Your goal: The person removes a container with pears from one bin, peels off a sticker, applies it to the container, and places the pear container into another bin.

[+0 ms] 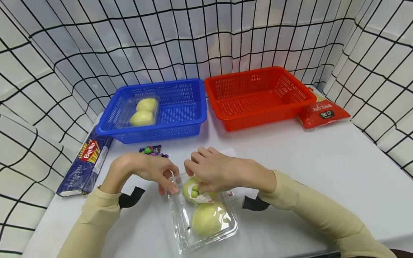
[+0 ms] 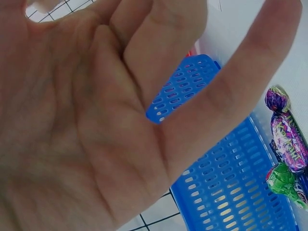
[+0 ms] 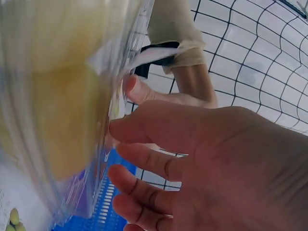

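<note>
Nearest you, the clear box [image 1: 203,211] of two yellow fruits lies just below your hands. Your left hand [image 1: 146,170] pinches its far left corner; your right hand [image 1: 219,170] rests curled fingers on its top. Only your left wrist view shows the candies [image 2: 284,139] against the blue basket [image 2: 231,187], beyond your fingers.

Staged test booth: grid-cloth walls [image 1: 64,43], white table [image 1: 322,157].
</note>
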`<state>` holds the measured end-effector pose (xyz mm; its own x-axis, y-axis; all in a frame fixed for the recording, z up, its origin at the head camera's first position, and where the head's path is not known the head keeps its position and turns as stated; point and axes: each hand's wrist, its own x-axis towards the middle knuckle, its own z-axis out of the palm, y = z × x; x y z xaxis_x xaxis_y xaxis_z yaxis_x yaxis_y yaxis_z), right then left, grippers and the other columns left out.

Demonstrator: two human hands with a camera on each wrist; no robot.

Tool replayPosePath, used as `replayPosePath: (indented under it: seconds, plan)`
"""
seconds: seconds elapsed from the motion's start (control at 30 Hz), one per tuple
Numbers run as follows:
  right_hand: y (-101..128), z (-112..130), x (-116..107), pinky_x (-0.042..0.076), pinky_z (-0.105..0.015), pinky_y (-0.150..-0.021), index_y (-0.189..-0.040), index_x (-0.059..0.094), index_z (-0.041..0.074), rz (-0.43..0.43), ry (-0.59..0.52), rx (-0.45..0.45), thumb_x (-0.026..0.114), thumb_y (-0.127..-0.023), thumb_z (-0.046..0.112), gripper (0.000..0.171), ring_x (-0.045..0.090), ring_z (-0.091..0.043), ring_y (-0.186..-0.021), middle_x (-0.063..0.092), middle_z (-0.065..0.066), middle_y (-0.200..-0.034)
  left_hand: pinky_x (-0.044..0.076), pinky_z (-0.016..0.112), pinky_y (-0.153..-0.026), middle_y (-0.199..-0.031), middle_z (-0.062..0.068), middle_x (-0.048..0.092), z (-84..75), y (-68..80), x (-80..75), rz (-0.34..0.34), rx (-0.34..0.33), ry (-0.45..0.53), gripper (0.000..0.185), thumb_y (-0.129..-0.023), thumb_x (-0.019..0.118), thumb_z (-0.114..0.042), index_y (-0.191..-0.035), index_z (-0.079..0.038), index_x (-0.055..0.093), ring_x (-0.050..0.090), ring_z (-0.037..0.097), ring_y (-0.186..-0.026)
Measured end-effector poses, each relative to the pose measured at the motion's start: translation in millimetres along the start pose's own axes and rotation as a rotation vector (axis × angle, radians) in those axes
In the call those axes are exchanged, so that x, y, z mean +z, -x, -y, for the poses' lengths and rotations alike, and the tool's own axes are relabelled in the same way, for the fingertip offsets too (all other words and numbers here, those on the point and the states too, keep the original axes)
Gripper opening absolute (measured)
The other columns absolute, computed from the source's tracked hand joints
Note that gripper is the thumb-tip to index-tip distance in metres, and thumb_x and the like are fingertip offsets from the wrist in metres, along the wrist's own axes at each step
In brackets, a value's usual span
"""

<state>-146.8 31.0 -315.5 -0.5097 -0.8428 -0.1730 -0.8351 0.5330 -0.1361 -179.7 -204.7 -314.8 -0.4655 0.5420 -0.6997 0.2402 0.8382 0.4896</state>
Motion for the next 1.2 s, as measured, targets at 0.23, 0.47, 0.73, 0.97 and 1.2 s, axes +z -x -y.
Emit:
replayPosePath:
  seconds: [0.23, 0.47, 0.73, 0.97, 1.2]
  plan:
    - [-1.6, -4.3, -1.4, 0.041, -0.033, -0.104, -0.116, 0.055, 0.019, -0.091, -0.006, -0.036, 0.067, -0.096, 0.018, 0.023, 0.048, -0.019, -0.114, 0.057, 0.002, -0.109, 0.050, 0.037, -0.098, -0.092, 0.000, 0.079, -0.5, -0.5, -0.2, 0.002, -0.008, -0.001, 0.038, -0.094, 0.073, -0.044, -0.119, -0.015, 0.068, 0.078, 0.018, -0.083]
    - [3.7, 7.0, 0.9, 0.036, -0.025, -0.089, -0.101, 0.057, 0.026, -0.012, 0.055, -0.214, 0.063, -0.092, 0.014, 0.016, 0.043, -0.013, -0.104, 0.054, 0.007, -0.109, 0.050, 0.035, -0.095, -0.092, -0.001, 0.079, 0.3, -1.4, -0.7, 0.005, 0.008, -0.008, 0.040, -0.093, 0.073, -0.046, -0.117, -0.015, 0.068, 0.078, 0.017, -0.082]
    - [16.9, 25.5, 0.1, 0.036, -0.025, -0.095, -0.097, 0.053, 0.027, 0.027, 0.186, -0.258, 0.056, -0.094, 0.016, 0.012, 0.043, -0.012, -0.109, 0.052, 0.008, -0.111, 0.050, 0.031, -0.089, -0.092, -0.001, 0.079, 0.5, -1.4, -2.2, 0.014, 0.034, 0.003, 0.036, -0.094, 0.073, -0.042, -0.113, -0.013, 0.070, 0.078, 0.019, -0.082]
    - [16.6, -10.3, -18.1, 0.036, -0.031, -0.096, -0.107, 0.057, 0.025, 0.034, -0.069, -0.202, 0.064, -0.099, 0.037, 0.016, 0.043, -0.015, -0.110, 0.055, 0.003, -0.114, 0.052, 0.030, -0.089, -0.091, -0.001, 0.079, -0.5, -0.4, -5.7, 0.019, 0.039, 0.006, 0.034, -0.094, 0.073, -0.043, -0.109, -0.013, 0.072, 0.077, 0.017, -0.083]
    - [-3.9, -66.5, -9.4, 0.049, -0.035, -0.104, -0.126, 0.059, 0.016, 0.003, -0.357, 0.011, 0.059, -0.103, 0.046, 0.038, 0.058, -0.018, -0.117, 0.065, -0.001, -0.124, 0.054, 0.030, -0.089, -0.088, -0.002, 0.079, 1.2, -0.5, -1.4, 0.024, 0.028, 0.011, 0.033, -0.093, 0.073, -0.046, -0.103, -0.014, 0.075, 0.075, 0.014, -0.081]
